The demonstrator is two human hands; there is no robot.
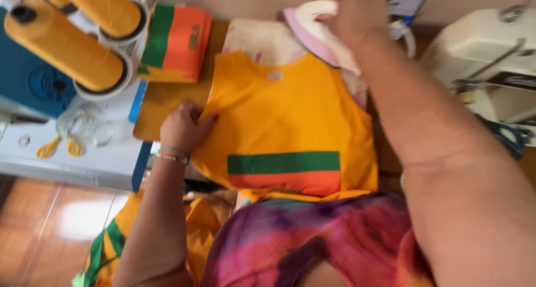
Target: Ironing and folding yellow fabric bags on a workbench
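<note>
An orange sleeveless shirt [290,116] with a green and an orange-red stripe lies flat on a board in front of me. My left hand [183,125] pinches its left edge near the armhole. My right hand [357,13] grips the handle of a white and pink clothes iron [315,33], which stands at the far side of the shirt, beside its right shoulder. A patterned pale cloth [262,41] shows under the shirt's neckline.
A folded stack of orange, green and red fabric [176,41] lies at the far left. Two big orange thread cones [64,44] and yellow-handled scissors [56,147] are on the left machine table. A white sewing machine [486,47] stands at right. More orange garments [195,231] hang below.
</note>
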